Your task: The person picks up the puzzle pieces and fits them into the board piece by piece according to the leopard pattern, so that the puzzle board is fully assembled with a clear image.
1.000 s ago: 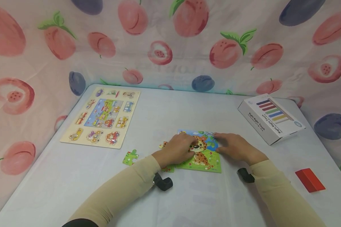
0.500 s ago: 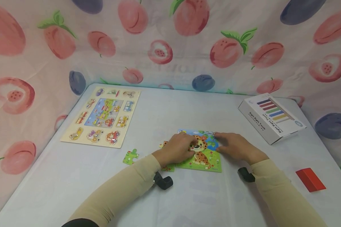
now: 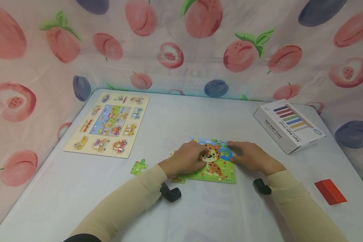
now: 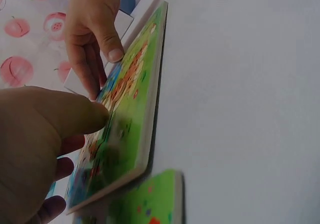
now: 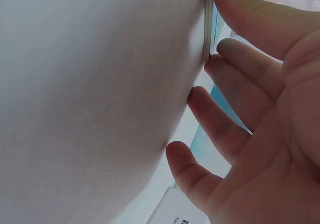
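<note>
A square jigsaw puzzle (image 3: pixel 224 173) with a cartoon leopard on green grass lies flat at the middle of the table. My left hand (image 3: pixel 187 158) reaches over its left part, hiding the upper left area, with the thumb extended over the picture in the left wrist view. At the puzzle's right edge, my right hand (image 3: pixel 249 156) touches the side with its thumb and fingertips, the fingers fairly straight. Leopard-patterned and green pieces (image 3: pixel 179 179) lie beside the left edge, partly covered by my left hand and wrist. Farther left is a loose green puzzle piece (image 3: pixel 139 167).
A wooden vehicle puzzle board (image 3: pixel 104 126) lies at the back left. At the back right stands a white box (image 3: pixel 290 126) with coloured strips printed on it. A red block (image 3: pixel 330 192) sits at the right, past my right forearm. Fruit-print cloth (image 3: pixel 181 43) rises behind the table.
My left hand and forearm have shifted slightly left, covering more of the leopard-patterned pieces. The right hand and the puzzle have stayed in place.
</note>
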{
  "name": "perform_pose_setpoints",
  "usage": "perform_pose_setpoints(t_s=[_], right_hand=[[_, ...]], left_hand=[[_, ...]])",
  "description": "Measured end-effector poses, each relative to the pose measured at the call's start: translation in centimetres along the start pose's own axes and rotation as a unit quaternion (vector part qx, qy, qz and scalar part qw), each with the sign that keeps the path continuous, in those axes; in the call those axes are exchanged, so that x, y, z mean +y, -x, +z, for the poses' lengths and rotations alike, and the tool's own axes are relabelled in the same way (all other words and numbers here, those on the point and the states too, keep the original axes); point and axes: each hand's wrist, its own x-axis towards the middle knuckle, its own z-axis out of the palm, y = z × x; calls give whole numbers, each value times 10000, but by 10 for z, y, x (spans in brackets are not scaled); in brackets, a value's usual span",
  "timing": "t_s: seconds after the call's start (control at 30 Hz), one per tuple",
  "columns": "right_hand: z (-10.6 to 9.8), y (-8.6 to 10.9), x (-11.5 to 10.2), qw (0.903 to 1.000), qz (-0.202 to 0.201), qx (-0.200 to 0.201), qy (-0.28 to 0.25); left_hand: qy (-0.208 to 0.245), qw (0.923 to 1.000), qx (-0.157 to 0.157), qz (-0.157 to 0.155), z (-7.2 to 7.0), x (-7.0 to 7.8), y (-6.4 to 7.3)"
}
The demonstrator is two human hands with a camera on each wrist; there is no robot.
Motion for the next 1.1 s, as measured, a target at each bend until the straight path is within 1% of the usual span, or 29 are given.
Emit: perform_pose_setpoints(t_s=[0.17, 0.4, 0.6, 0.67, 0.83, 0.93, 1.1], right_hand=[[0, 0, -1, 10000, 18, -3, 13], [-1, 0, -2, 10000, 92, -15, -20], [0, 1, -2, 9999, 72, -25, -66], [0, 1, -1, 10000, 47, -19, -44], [0, 1, -1, 10000, 7, -12, 16], [0, 0, -1, 10000, -2, -8, 16], [0, 0, -1, 10000, -6, 3, 32]], left_hand=[[109, 9998, -59, -131, -10, -5, 9], [213, 9995, -21, -248, -22, -14, 21], [134, 9992, 47, -373, -25, -25, 29], [94, 9988, 54, -475, -25, -27, 31], [188, 9967, 54, -783, -26, -33, 37], [266, 9961, 64, -841, -27, -38, 41], [207, 9957, 46, -897, -30, -46, 48]])
